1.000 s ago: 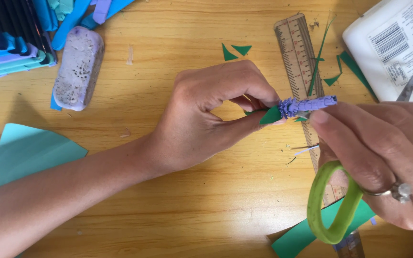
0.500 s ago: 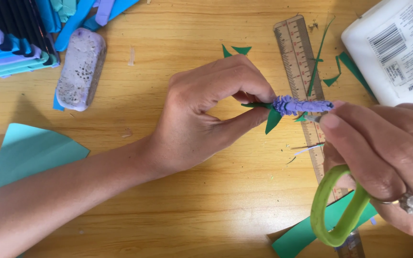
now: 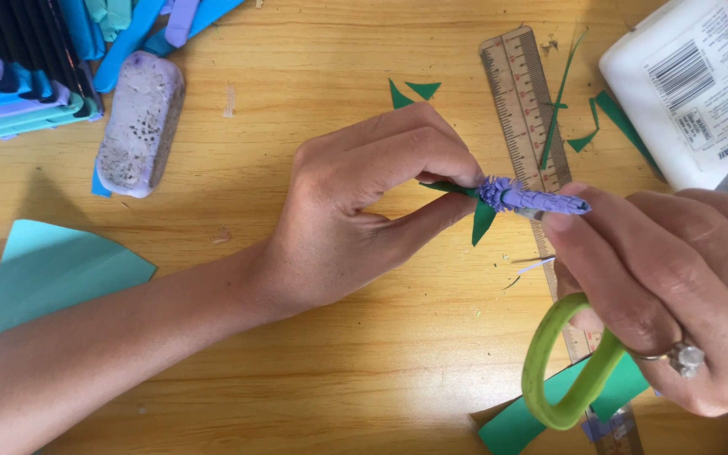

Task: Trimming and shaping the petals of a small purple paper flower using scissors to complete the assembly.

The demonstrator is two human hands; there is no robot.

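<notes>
My left hand (image 3: 364, 211) pinches the green stem end of a small purple paper flower (image 3: 526, 197) with a green paper leaf (image 3: 483, 221) hanging under it. My right hand (image 3: 676, 295) touches the flower's purple tip with its fingertips and has a pair of scissors with a green handle loop (image 3: 568, 371) hooked on its fingers. A ring sits on one finger of the right hand. The flower is held just above the wooden table (image 3: 313, 101), over a wooden ruler (image 3: 522, 93).
A white glue bottle (image 3: 693, 84) lies at the top right. Green paper scraps (image 3: 583, 118) lie near the ruler. A purple-grey sponge block (image 3: 141, 122) and a stack of blue and purple paper strips (image 3: 18, 76) are at the upper left. Teal paper sheets (image 3: 52, 278) lie at the left.
The flower has turned slightly in my fingers, its leaf now pointing down. My right hand has shifted a little right and down along the purple tip.
</notes>
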